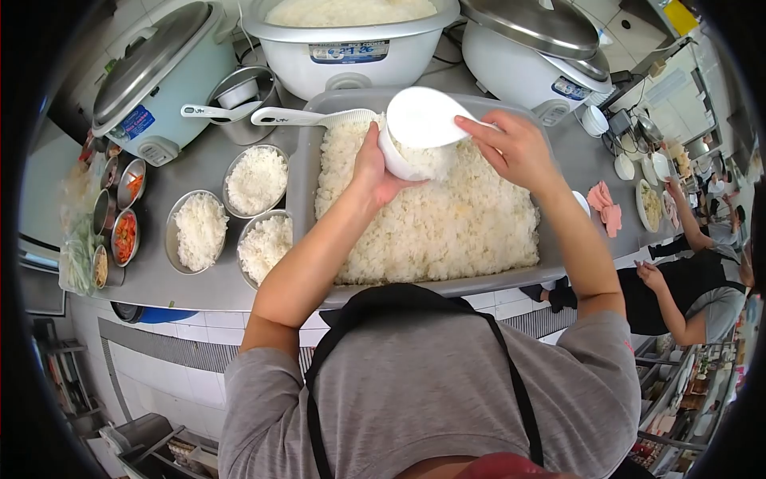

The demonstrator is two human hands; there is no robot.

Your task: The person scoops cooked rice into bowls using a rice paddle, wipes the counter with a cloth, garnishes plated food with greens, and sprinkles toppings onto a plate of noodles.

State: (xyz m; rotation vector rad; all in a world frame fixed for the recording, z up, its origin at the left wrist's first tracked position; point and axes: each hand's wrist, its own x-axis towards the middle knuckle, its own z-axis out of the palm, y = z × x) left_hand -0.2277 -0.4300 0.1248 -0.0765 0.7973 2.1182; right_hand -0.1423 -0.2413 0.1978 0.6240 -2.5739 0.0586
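My left hand (pixel 378 174) is closed around a small white bowl (pixel 393 158) of rice, tilted above a big grey tub (pixel 305 184). Cooked rice (pixel 439 239) covers the tub's bottom. In my right hand (pixel 511 150) is the handle of a white rice paddle (pixel 419 116), its broad round blade over the bowl's mouth and hiding part of it. A second white rice paddle (pixel 289 117) lies across the tub's left rim near my left hand.
Metal bowls of rice (pixel 199 231) stand left of the tub, beyond them bowls of cut vegetables (pixel 125 237). Rice cookers (pixel 343 56) line the back. A pink cloth (pixel 605 209) lies at right. Other people (pixel 678 291) stand further right.
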